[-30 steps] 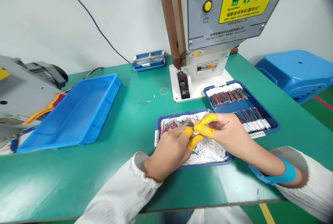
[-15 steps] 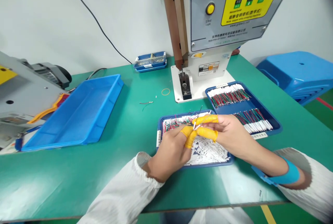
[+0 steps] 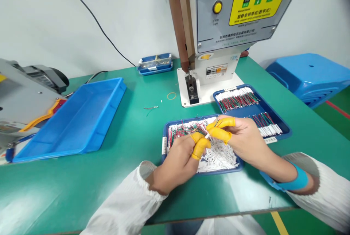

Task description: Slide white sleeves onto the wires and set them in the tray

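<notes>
Both my hands meet above a dark blue tray (image 3: 163,157) of loose white sleeves (image 3: 218,156) and red, green and black wires (image 3: 180,130). Yellow finger cots cover my thumbs and forefingers. My left hand (image 3: 182,156) is closed in a pinch on a short white sleeve (image 3: 207,136). Closed too, my right hand (image 3: 240,133) grips a thin dark wire (image 3: 217,121) whose end shows above its fingertips. The fingertips of the two hands almost touch, and they hide where wire and sleeve come together.
Behind the tray stands a crimping machine (image 3: 210,76). To the right, a second blue tray (image 3: 239,112) holds two rows of sleeved wires. A large blue bin (image 3: 82,118) lies at left, beside another machine (image 3: 27,96). A loose wire (image 3: 151,108) and rubber band (image 3: 171,96) lie between.
The right fingers have closed together around the wire, and the wire sticks up less. The left fingers have closed on a white sleeve. The whole view has shifted slightly.
</notes>
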The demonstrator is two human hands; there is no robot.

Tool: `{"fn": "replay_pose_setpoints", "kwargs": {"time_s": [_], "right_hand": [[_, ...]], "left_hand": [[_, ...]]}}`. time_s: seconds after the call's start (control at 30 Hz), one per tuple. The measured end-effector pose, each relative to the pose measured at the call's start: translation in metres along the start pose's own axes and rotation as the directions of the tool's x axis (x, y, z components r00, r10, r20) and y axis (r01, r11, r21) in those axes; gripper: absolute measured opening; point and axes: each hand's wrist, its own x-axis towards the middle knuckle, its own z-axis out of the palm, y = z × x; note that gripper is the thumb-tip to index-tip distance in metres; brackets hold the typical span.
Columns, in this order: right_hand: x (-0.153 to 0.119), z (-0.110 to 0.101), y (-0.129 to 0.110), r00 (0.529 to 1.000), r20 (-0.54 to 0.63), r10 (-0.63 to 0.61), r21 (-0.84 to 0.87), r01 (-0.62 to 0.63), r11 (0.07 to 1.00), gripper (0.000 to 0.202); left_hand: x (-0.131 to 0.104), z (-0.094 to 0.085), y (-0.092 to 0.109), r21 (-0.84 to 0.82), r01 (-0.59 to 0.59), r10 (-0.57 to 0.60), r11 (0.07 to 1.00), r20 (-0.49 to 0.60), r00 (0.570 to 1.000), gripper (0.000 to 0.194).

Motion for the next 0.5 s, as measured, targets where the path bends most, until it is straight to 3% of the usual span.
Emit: {"fn": "replay_pose_setpoints", "kwargs": {"time_s": [0.17,0.3,0.5], "right_hand": [[0.003,-0.001,0.001,0.997,0.062,0.052,0.048,-0.055,0.997,0.02],[0.005,-0.005,0.003,0.997,0.074,-0.006,0.069,0.001,0.998,0.025],[0.008,-0.006,-0.008,0.996,-0.012,-0.092,0.1,0.092,0.991,0.023]], "left_hand": [[0.006,-0.003,-0.001,-0.25,0.077,-0.088,0.965,-0.032,0.996,0.02],[0.009,-0.003,0.0,-0.376,0.161,-0.204,0.913,-0.077,0.976,0.015],[0.01,-0.001,-0.002,-0.461,0.313,-0.34,0.83,0.025,0.94,0.018]]}}
